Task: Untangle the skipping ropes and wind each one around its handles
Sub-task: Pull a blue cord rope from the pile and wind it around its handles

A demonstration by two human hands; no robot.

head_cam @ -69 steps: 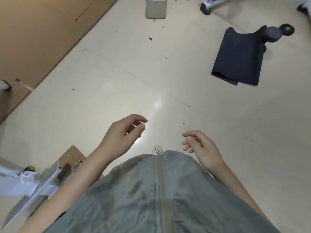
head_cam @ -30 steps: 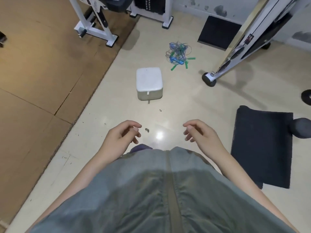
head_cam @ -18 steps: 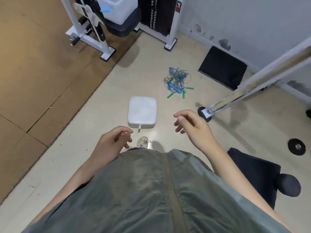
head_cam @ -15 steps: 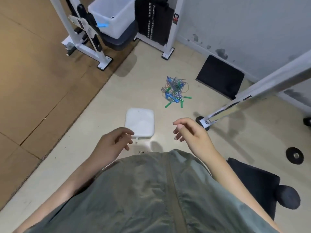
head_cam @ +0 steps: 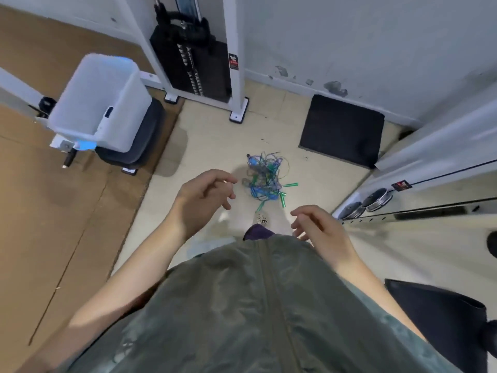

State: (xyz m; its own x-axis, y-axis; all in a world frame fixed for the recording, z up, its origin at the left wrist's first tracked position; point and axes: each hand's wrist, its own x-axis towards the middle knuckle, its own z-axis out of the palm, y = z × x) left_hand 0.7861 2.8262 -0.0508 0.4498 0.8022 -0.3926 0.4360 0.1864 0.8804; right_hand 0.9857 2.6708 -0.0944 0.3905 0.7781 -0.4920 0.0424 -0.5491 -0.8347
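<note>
Pale gym flooring holds the tangled heap of blue and green skipping ropes (head_cam: 265, 177) at frame centre. Left hand (head_cam: 200, 196) and right hand (head_cam: 320, 230) hover loosely curled, holding nothing. Best to crouch close and find one green handle first.

Person's wearing a loose olive-green top (head_cam: 258, 313) with a seam or zip running straight down the front, hard to tell which. Both forearms are bare, no sleeves showing, and something purple (head_cam: 258, 233) peeks out below the hem.
</note>
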